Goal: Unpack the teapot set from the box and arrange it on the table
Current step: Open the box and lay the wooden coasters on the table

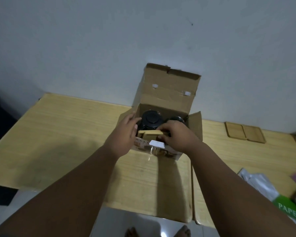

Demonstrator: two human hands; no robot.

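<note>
box (167, 88) open on worktop (58, 134) | we pinch wooden board (150, 134) with right hand (176, 135) fingers | left hand (126, 130) fingers released beside teapot (151, 119)

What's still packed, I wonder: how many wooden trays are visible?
3. Two trays lie side by side on the table right of the box; the third tray is at the box's front edge, pinched by the right hand. Others may be hidden.

Matt brown corrugated cardboard box (167, 89), glossy black teapot lid (151, 120), pale wood-grain table (67, 134), two smooth wooden trays (244, 132), shiny plastic wrapping (258, 182) lay there.
</note>
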